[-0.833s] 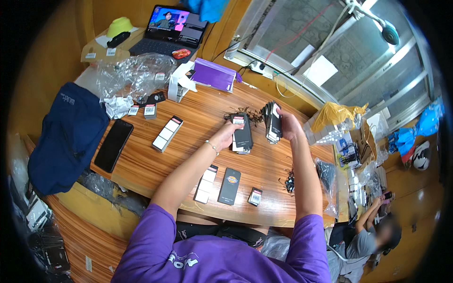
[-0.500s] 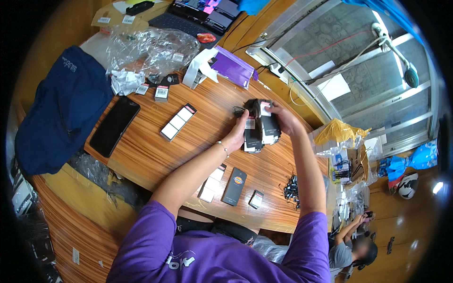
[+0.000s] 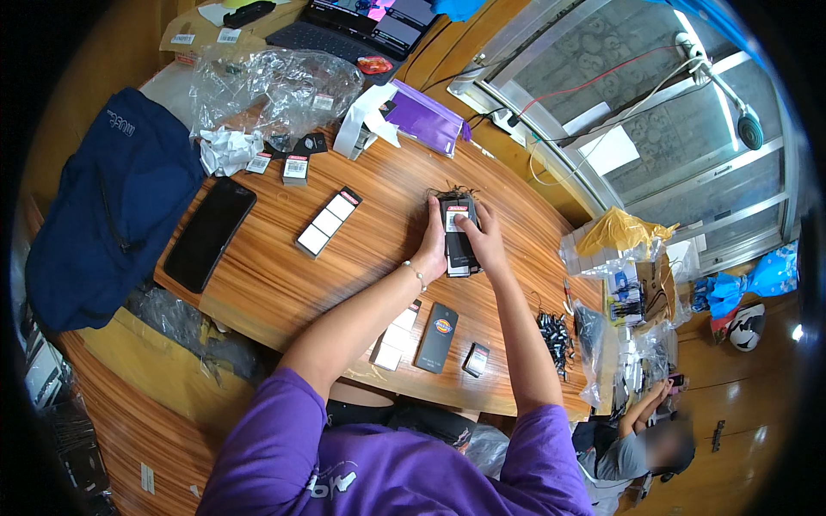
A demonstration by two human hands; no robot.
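Observation:
A thick stack of black hang tags with dark strings at its top is held upright over the table, squeezed between both palms. My left hand closes along its left side. From the right, my right hand grips it, the thumb lying over the front tag's white label. Closer to me on the table are a strip of white labels, a black card stack with a round logo and a small tag stack. Left of my hands lies another white-label stack.
A phone and a dark blue bag lie at left. Behind are clear plastic bags, a purple pouch and a laptop. A pile of black cords sits at right. Another person is at lower right.
Two separate bunches of tags, one by each hand, are now brought together into one stack. My right hand has moved left and slightly nearer to me.

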